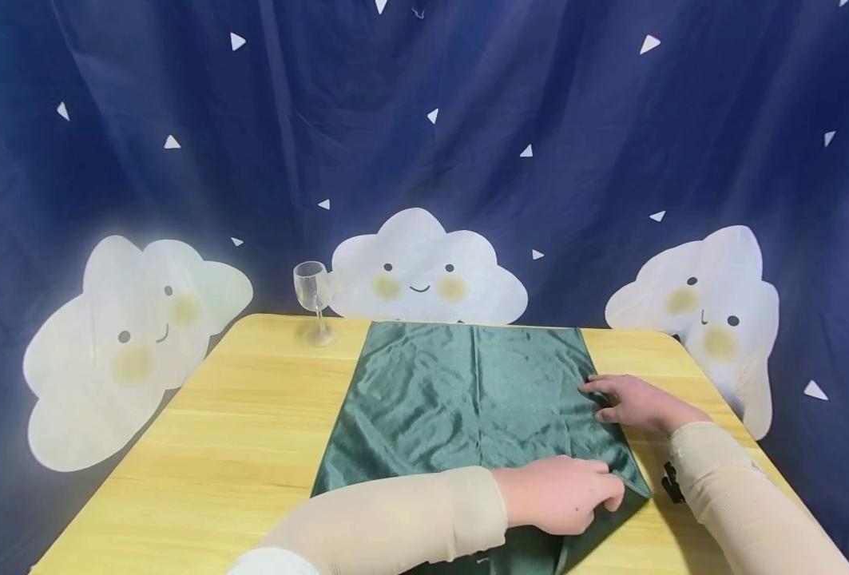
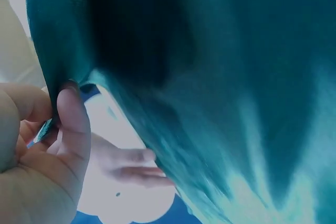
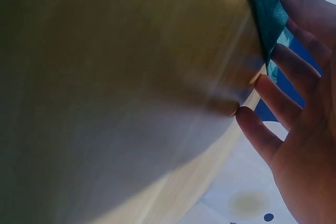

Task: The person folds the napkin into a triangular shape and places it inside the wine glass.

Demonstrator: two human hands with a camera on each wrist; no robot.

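A shiny dark green cloth (image 1: 424, 399) is spread over the table, with wrinkles and a straight crease down its middle. Its near right part is lifted and folded over. My left hand (image 1: 568, 495) reaches across the cloth and pinches this raised edge between thumb and fingers (image 2: 73, 124), as the left wrist view shows. Farther back, my right hand (image 1: 632, 399) rests at the cloth's right edge with its fingers spread. In the right wrist view, thumb and fingertips (image 3: 283, 56) touch the cloth's border, while other fingertips lie on the wood.
A clear stemmed wine glass (image 1: 312, 291) stands upright at the table's back left, left of the cloth. The light wooden table (image 1: 251, 423) shows on both sides. Behind its far edge hangs a dark blue curtain (image 1: 424, 152) with white clouds and triangles.
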